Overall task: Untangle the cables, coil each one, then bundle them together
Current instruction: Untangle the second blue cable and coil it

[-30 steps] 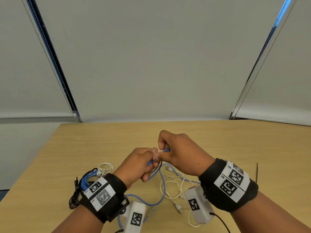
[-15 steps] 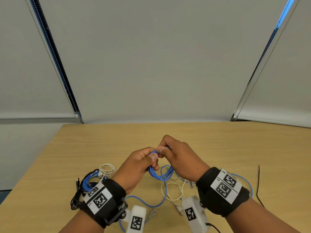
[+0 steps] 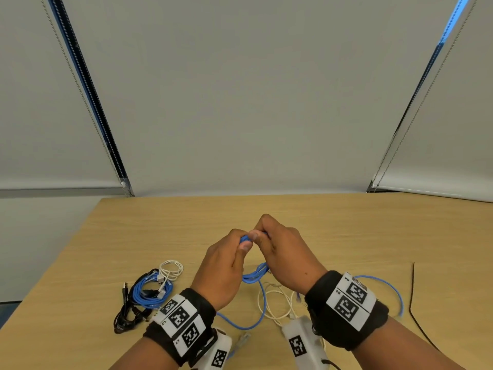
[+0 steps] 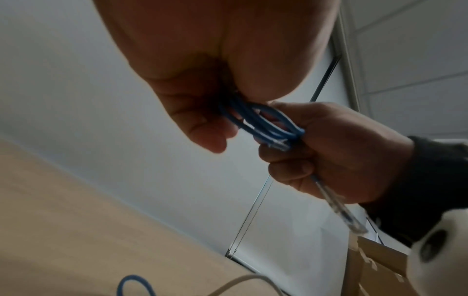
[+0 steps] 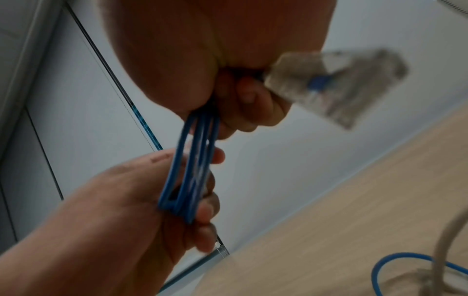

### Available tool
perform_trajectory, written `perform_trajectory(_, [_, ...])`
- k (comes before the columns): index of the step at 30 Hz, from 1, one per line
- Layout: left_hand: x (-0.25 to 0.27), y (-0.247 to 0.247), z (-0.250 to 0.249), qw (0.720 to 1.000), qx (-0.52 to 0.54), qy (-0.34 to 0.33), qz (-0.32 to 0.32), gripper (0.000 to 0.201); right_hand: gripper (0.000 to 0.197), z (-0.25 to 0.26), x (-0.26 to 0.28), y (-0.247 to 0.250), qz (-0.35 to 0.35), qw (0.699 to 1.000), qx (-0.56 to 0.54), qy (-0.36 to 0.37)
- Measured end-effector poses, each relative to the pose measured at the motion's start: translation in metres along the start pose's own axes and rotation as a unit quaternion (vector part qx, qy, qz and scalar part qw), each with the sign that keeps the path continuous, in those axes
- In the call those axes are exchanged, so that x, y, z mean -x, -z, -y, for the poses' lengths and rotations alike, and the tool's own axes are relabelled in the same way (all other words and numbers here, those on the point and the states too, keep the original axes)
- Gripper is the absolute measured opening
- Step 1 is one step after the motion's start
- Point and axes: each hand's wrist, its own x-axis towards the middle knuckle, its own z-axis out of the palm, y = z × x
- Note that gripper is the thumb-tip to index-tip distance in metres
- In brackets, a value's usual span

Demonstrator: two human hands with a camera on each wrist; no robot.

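Note:
Above the wooden table (image 3: 346,236) both hands meet on a blue network cable. Several blue loops (image 3: 254,273) hang below them. My left hand (image 3: 244,243) grips one end of the loops (image 4: 260,124). My right hand (image 3: 260,235) grips the other end (image 5: 195,170). A clear plug (image 4: 352,222) on the blue cable sticks out under the right hand and is blurred in the right wrist view (image 5: 336,84). The blue slack (image 3: 248,325) trails over the table and arcs out right of the right wrist (image 3: 397,295). A loose white cable (image 3: 277,305) lies under the hands.
On the table's left lie a coiled blue cable (image 3: 149,291), a small white coil (image 3: 172,271) and a black cable (image 3: 128,315), touching each other. A thin black cable (image 3: 413,289) runs along the right. Window blinds (image 3: 240,102) hang behind the table's far edge.
My right hand has brought another turn of blue cable to the left hand. More loops hang below the hands, and blue slack now arcs out right of the right wrist.

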Motion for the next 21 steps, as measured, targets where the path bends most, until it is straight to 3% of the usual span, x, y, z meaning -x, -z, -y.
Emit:
perform_trajectory(2, [0.002, 0.002, 0.004, 0.999, 0.001, 0.018, 0.039, 0.016, 0.02, -0.004, -0.002, 0.007, 0.031, 0.999, 0.015, -0.003])
perform_trajectory(6, [0.004, 0.008, 0.004, 0.977, 0.04, 0.1, 0.184, 0.018, 0.021, -0.012, -0.002, 0.015, 0.102, 0.988, 0.113, 0.005])
perform_trajectory(11, [0.004, 0.015, 0.003, 0.947, 0.106, 0.107, 0.285, 0.028, 0.023, -0.014, -0.005, 0.023, 0.074, 0.993, 0.089, -0.002])
perform_trajectory(13, [0.006, 0.016, 0.001, 0.945, 0.166, 0.098, 0.263, 0.026, 0.019, -0.015, -0.008, 0.029, 0.069, 0.997, 0.035, -0.017])
perform_trajectory(16, [0.003, 0.014, -0.003, 0.95, 0.241, 0.108, 0.167, 0.027, 0.012, -0.02, -0.005, 0.031, 0.061, 0.992, -0.083, -0.07])
perform_trajectory(21, [-0.006, 0.006, -0.008, 0.972, 0.209, 0.103, 0.015, 0.028, 0.014, -0.02, 0.009, 0.011, 0.106, 0.945, -0.259, -0.167])
